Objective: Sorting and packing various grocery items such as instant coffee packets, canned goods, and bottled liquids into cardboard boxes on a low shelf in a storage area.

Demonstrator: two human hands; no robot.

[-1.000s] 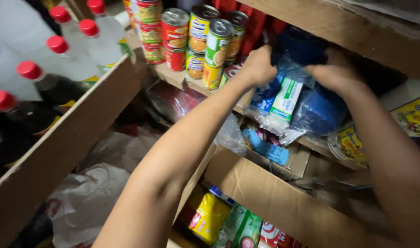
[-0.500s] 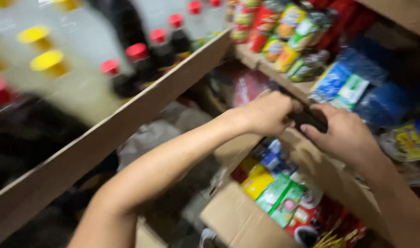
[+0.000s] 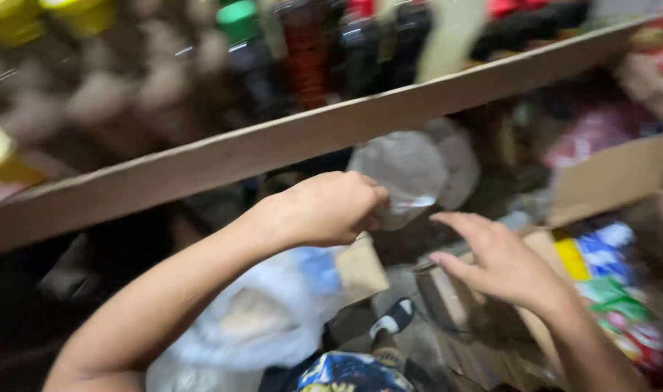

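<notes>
I see raw matt wood shelf edge (image 3: pixel 331 138), dull brown cardboard box (image 3: pixel 607 181), thin crinkly translucent plastic bag (image 3: pixel 266 319), glossy bottles (image 3: pixel 302 51), shiny printed plastic packets (image 3: pixel 607 283).

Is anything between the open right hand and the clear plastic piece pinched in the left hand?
Nothing visible. The right hand hangs open just right of the clear plastic piece that the left hand pinches; only open space separates them, though the frame is blurred.

Right hand (image 3: pixel 502 265) opened, dark thing gone; view lower
</notes>
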